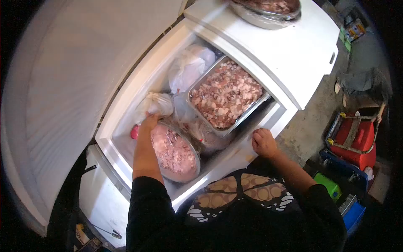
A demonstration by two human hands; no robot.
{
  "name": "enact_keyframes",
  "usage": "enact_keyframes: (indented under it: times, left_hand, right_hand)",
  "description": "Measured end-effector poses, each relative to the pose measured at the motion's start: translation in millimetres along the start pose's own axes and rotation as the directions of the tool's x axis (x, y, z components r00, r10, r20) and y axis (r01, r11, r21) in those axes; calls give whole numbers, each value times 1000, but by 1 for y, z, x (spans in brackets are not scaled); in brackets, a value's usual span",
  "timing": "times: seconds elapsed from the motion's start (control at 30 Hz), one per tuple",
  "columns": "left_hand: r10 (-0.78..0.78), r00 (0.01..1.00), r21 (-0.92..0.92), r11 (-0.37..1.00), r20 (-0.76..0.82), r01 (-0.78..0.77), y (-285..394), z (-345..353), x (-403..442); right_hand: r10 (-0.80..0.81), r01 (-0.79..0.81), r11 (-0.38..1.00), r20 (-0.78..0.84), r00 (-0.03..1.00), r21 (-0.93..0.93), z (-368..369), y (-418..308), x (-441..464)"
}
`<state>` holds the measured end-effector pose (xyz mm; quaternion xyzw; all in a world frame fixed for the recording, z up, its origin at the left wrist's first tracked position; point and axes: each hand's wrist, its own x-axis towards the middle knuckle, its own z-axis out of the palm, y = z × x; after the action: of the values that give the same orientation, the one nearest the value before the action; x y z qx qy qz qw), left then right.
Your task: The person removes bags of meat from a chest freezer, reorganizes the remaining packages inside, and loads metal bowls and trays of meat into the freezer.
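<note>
My left hand (150,122) reaches down into an open chest freezer (121,90). It is at the far rim of an oval basin of ground meat (174,153), against a knotted white plastic bag (157,103). Its fingertips are partly hidden, so I cannot tell whether they grip the rim or the bag. My right hand (264,143) is curled closed on the freezer's near edge, with nothing visible in it. A rectangular metal pan of chopped meat (226,94) lies in the freezer, beyond the basin and to its right.
The raised freezer lid (71,84) stands at left. Another metal bowl of meat (268,17) rests on a white surface (289,54). More white bags (191,65) fill the freezer's back. On the floor at right are a red container (354,138) and a green item (327,185); a person's hand (381,113) is near.
</note>
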<state>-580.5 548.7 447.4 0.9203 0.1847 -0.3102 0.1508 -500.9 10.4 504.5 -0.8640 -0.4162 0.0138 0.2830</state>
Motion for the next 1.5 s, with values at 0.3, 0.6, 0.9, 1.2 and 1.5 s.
enact_keyframes:
  times: [0.3, 0.6, 0.9, 1.2, 1.5]
  left_hand:
    - [-38, 842, -86, 996, -538, -10, 122, -21, -11]
    - [179, 863, -534, 721, -473, -442, 276, -53, -37]
    - [75, 932, -857, 373, -354, -356, 309, -48, -26]
    - [150, 957, -864, 412, -250, -290, 411, -19, 15]
    - [-158, 965, -926, -284, -211, -249, 547, -102, 4]
  right_hand:
    - [-5, 6, 998, -16, 1000, 55, 1, 7, -5]
    - [152, -106, 886, -66, 986, 451, -13, 13, -5]
    - [421, -307, 819, -145, 896, 484, -96, 94, -19]
    - [671, -459, 741, -534, 514, 490, -196, 271, -135]
    - [814, -278, 384, -465, -347, 880, -414, 406, -323]
